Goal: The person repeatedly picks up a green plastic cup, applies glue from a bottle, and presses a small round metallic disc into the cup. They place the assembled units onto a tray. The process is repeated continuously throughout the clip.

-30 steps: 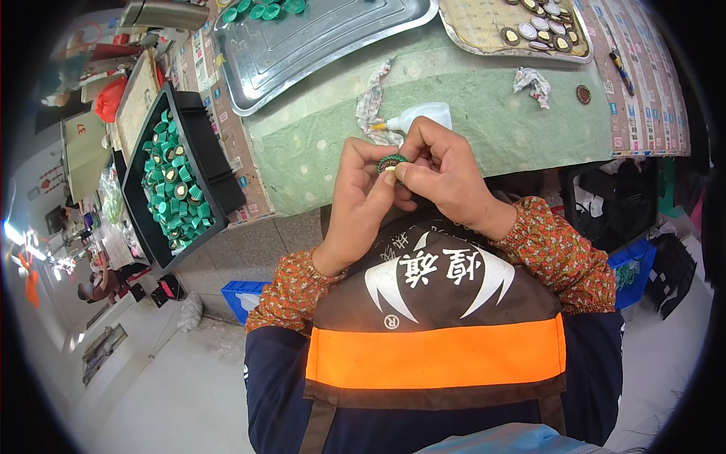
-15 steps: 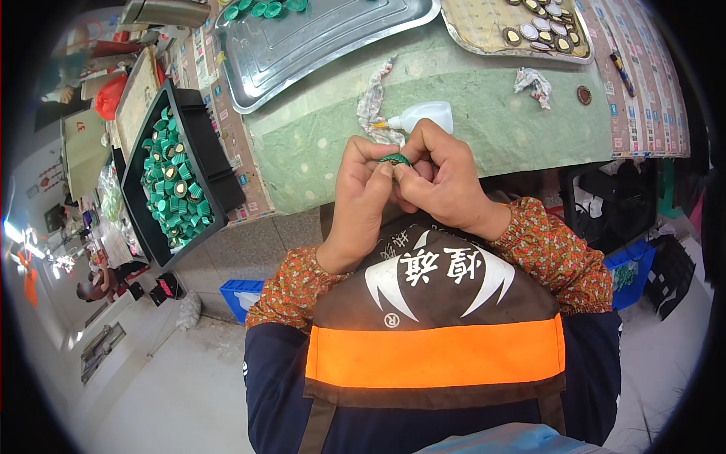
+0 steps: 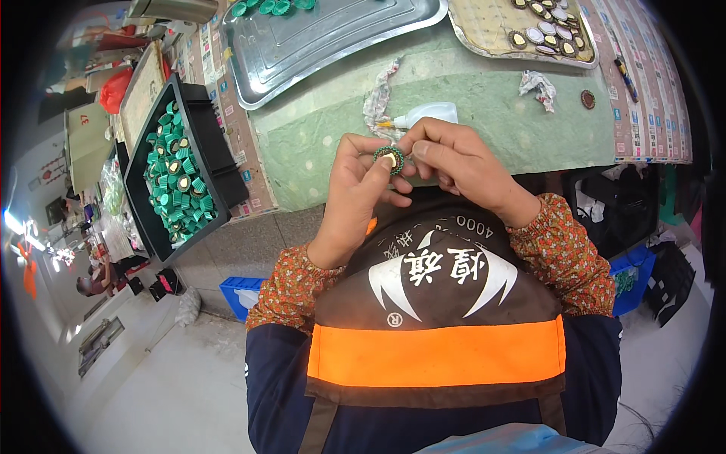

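Observation:
My left hand [image 3: 354, 185] pinches a small round green fluted cup [image 3: 398, 156] between thumb and fingers. A brown disc with a pale centre sits in the cup, facing up, partly under my thumb. Curled close beside its right edge is my right hand [image 3: 461, 163], thumb and forefinger near each other; what they hold, if anything, is too small to make out. Just beyond my hands lies a white squeeze bottle [image 3: 429, 113] with a yellowish tip, pointing left beside a crumpled patterned cloth [image 3: 376, 98].
A black crate [image 3: 221, 178] at the left holds many green cups. At the back stand a metal tray [image 3: 333, 45] with green pieces and a tray [image 3: 484, 34] of brown and white discs. A crumpled cloth [image 3: 538, 89], a single brown disc [image 3: 587, 99] and a pen [image 3: 626, 78] lie at right.
My right hand has shifted right, off its two-handed grip on the cup. The cup has turned in my left hand, so its brown disc and pale centre now show.

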`<action>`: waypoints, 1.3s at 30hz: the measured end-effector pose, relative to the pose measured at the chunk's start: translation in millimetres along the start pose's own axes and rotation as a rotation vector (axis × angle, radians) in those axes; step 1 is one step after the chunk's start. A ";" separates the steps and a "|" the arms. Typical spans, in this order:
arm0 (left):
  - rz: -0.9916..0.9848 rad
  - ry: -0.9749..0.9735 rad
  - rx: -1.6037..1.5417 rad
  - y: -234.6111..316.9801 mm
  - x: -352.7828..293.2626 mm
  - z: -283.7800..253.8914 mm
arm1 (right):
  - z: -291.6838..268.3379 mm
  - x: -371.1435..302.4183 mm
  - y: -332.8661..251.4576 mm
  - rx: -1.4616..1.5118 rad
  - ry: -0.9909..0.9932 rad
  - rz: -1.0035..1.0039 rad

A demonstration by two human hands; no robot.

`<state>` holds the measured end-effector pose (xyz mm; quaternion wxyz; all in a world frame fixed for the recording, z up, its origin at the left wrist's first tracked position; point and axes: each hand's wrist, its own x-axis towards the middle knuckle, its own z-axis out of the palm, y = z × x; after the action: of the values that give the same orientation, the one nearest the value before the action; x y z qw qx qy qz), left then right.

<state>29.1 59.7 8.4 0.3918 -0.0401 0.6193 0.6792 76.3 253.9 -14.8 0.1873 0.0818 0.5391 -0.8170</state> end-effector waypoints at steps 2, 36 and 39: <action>0.013 0.018 0.035 -0.2 -0.1 -2.5 | 2.1 0.7 3.0 -0.114 0.013 -0.079; 0.814 0.451 1.390 107.3 198.2 -61.1 | -37.7 -3.4 -16.9 -0.737 0.398 -0.382; 0.633 0.207 1.068 102.1 142.1 -22.9 | -30.3 5.1 -29.8 -0.388 0.409 -0.330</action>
<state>-138.3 115.9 9.1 0.0757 0.2809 0.8896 0.3521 57.7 290.8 -3.5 -0.0478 0.1185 0.7173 -0.6849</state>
